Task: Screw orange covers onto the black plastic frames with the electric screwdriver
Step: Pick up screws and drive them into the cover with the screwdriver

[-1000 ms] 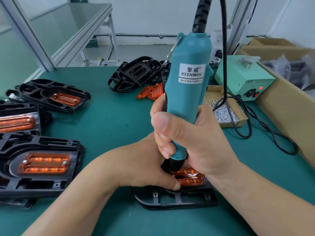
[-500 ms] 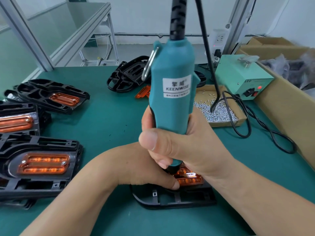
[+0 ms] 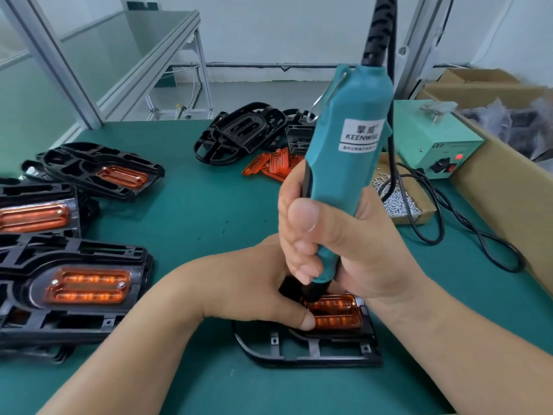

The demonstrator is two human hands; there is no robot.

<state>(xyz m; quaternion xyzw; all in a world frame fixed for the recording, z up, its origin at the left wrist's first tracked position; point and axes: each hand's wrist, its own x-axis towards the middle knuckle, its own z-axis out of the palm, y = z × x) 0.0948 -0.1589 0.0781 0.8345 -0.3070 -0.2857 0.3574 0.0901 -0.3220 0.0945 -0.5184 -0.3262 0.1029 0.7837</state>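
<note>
Firmly, the right hand's (image 3: 353, 244) grip is clenching the electric screwdriver (image 3: 347, 163), nose down on the orange cover (image 3: 338, 317) in the black frame (image 3: 314, 351); the left hand (image 3: 254, 289) is resting on that frame, grip unclear.

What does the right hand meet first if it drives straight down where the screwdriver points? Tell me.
The orange cover on the black frame: the right hand grips the electric screwdriver, nose aimed down at the cover's left end, beside the left hand. Whether the bit touches it is hidden.

"KEENWISE" — electric screwdriver (image 3: 350, 163); "LED" — power box (image 3: 431, 136)
</note>
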